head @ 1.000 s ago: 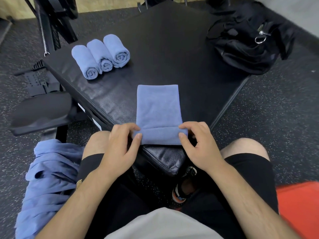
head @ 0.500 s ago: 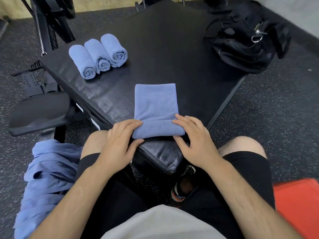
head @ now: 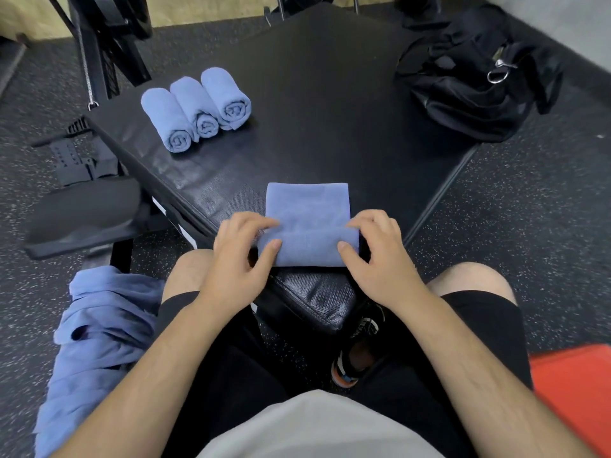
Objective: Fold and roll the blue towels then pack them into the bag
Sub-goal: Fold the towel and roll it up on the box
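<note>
Speckled rubber flooring (head: 535, 233) is spreading out on every side in the head view, and a black padded platform (head: 330, 120) with a grained vinyl skin is sitting corner-on to the person. Right at that near corner the towel (head: 307, 209) is lying, soft blue terry, its near end already wound into a plump cylinder. Both hands are on it. The left hand (head: 238, 259) is gripping the roll's left end, fingers curled over the top and thumb pressing the near face, and the right hand (head: 380, 256) is mirroring it on the right end. The roll's long axis is running from 9 to 3 o'clock, square across the body, while the flat tail is stretching away toward 12. By my reading the coming push is going straight ahead to 12, with both hands equally near and neither leading. Only a short tail is lying flat, so this roll is looking close to done. Out at 10 o'clock three finished rolls (head: 195, 110) are lying side by side, touching, spiral ends facing the person. At 2 o'clock, well apart from the hands, the black bag (head: 469, 94) is slumping by the platform's far right corner, limp fabric with a metal clip (head: 497, 72) glinting; I cannot tell whether its mouth is open. Down at 8 o'clock a crumpled heap of blue towels (head: 96, 332) is waiting beside the left thigh.
</note>
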